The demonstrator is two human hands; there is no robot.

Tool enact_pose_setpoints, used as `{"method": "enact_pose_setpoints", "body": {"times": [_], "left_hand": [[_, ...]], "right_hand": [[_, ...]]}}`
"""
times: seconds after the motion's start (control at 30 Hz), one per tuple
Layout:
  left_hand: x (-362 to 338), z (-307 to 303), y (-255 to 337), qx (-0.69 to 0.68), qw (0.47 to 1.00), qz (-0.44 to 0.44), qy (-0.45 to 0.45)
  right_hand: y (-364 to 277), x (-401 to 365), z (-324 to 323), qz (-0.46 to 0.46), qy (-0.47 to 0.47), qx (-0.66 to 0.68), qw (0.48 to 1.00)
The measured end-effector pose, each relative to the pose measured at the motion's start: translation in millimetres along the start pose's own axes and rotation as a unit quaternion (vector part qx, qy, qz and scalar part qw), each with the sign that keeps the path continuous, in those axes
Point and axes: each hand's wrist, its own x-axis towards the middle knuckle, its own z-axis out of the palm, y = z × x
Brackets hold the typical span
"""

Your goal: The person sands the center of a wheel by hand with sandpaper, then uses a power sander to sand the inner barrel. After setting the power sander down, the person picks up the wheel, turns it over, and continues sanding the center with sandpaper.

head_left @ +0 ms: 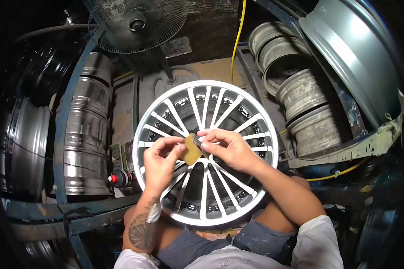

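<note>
Over the hub of a wheel rim [205, 218] with many bright spokes, my two hands meet at a small folded piece of sandpaper [192, 153]. It is yellow-brown on the face toward me, with a dark grey layer along its right side. My left hand [160, 157] pinches its left edge between thumb and fingers. From the right, my right hand [229, 150] grips the top and dark side with thumb and forefinger. The rim lies face up in front of my lap, its black recesses lined with small bolts.
A standing fan [137, 24] is at the back. Stacked steel drum-like rims [86, 134] line the left, behind a blue metal frame [69, 112]. More dusty rims [316, 130] and a large silver rim [352, 49] stand right. A red-capped bottle [121, 178] lies left.
</note>
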Motion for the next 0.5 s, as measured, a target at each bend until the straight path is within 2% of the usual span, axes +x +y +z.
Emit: {"method": "enact_pose_setpoints", "body": {"times": [0.07,0.13,0.2,0.23,0.27,0.33,0.47,0.5], "left_hand": [[4.1,5.8,-2.3,-0.021,1.000,-0.017,-0.007],[12.1,6.1,-4.9,-0.090,0.991,-0.098,-0.001],[20.3,6.7,-1.4,-0.182,0.973,-0.143,-0.015],[21.5,7.8,0.1,-0.229,0.959,-0.165,-0.022],[19.8,10.5,0.3,-0.218,0.967,-0.134,-0.026],[16.6,16.6,0.6,-0.192,0.978,-0.070,-0.037],[16.0,10.5,-16.0,-0.103,0.991,-0.087,-0.016],[13.7,9.7,-20.0,-0.073,0.995,-0.066,-0.007]], "right_hand": [[-1.0,4.9,9.5,0.011,0.023,0.020,0.999],[-1.2,9.2,12.5,0.031,0.025,0.112,0.993],[-4.0,14.7,9.6,0.039,0.056,0.068,0.995],[-0.8,17.0,8.3,0.012,0.079,0.053,0.995],[2.2,18.3,7.6,-0.015,0.102,0.038,0.994],[-3.3,19.1,9.1,0.029,0.109,0.073,0.991],[-6.7,15.4,19.2,0.083,0.085,0.074,0.990],[-6.5,14.9,20.1,0.093,0.072,0.074,0.990]]}}
